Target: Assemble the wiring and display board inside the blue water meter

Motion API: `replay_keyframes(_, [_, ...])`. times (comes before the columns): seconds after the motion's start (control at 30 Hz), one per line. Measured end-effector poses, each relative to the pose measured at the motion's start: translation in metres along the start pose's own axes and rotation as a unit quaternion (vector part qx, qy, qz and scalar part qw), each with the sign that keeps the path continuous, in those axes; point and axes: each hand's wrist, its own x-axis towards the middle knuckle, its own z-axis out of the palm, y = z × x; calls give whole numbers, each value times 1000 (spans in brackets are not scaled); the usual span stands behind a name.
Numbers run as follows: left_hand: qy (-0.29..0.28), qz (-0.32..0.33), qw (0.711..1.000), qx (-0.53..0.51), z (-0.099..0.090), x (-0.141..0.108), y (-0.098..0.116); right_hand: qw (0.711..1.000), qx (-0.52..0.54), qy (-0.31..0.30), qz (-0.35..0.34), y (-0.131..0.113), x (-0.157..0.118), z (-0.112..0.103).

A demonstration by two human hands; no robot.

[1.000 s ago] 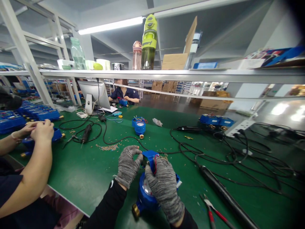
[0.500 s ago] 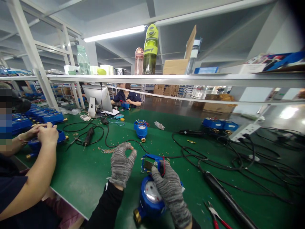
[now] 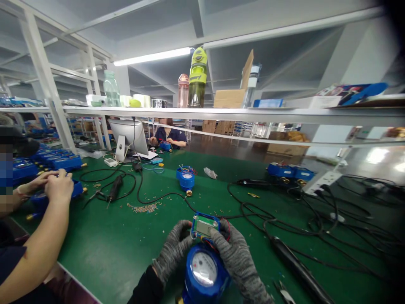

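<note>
Pinching the display (image 3: 201, 228) is the right hand (image 3: 239, 256); the left hand (image 3: 172, 252) curls alongside, grip unclear. Tugging could loosen wires (image 3: 229, 230).

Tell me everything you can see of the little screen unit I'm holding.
The screen unit has a blue, plastic-looking frame around a green circuit board and a grey display, with no readable digits. Its face is tilted towards you, just beyond the dial of the blue meter. Your gloved right hand grips its right end, and red wire shows there. Your left hand is at its left edge; whether it grips is unclear.
</note>
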Motion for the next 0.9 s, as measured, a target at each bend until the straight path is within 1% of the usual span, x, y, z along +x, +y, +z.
replay_keyframes(0.03, [-71,-26,995,-63,8,-7,-1,1000,5,-4,10,-4,0,-6])
replay_keyframes(0.1, [-158,-68,972,-158,18,-20,0,999,16,-16,34,-10,-1,-17])
replay_keyframes(0.13, [-175,-82,962,-190,20,-25,1,998,23,-21,46,-12,-1,-22])
replay_keyframes(0.17, [-177,-93,956,-213,21,-29,0,998,29,-23,54,-13,-1,-26])
replay_keyframes(0.2, [-166,-102,954,-227,20,-32,-3,997,37,-23,61,-12,0,-30])
replay_keyframes(0.23, [-141,-107,956,-235,19,-35,-7,996,47,-24,69,-12,0,-33])
replay_keyframes(0.3, [-72,-112,965,-226,17,-41,-20,994,68,-25,79,-10,1,-37])
replay_keyframes(0.33, [-37,-113,971,-207,16,-44,-26,993,79,-32,81,-10,2,-38])
replay_keyframes(0.4, [19,-105,985,-137,18,-51,-34,991,100,-53,77,-12,1,-41])
replay_keyframes(0.47, [55,-82,993,-65,23,-56,-31,988,113,-74,70,-18,-1,-42])
replay_keyframes(0.53, [60,-54,996,-25,32,-54,-16,985,125,-98,67,-24,-5,-43])
replay_keyframes(0.6, [11,-29,998,57,41,-45,5,981,139,-116,70,-27,-7,-43])
replay_keyframes(0.63, [-15,-9,994,104,45,-37,15,980,142,-122,70,-26,-8,-43])
replay_keyframes(0.67, [-29,4,990,141,48,-30,23,982,134,-121,64,-23,-9,-44])
replay_keyframes(0.7, [-44,8,986,163,51,-21,30,986,112,-110,49,-18,-9,-45])
replay_keyframes(0.73, [-59,9,982,179,53,-14,35,993,78,-87,21,-11,-8,-47])
replay_keyframes(0.77, [-62,15,979,194,55,-7,38,997,39,-57,-15,-3,-8,-49])
replay_keyframes(0.83, [-34,57,968,240,59,3,41,996,-31,1,-81,13,-6,-52])
replay_keyframes(0.9, [15,116,949,293,62,8,42,991,-61,27,-115,23,-5,-53])
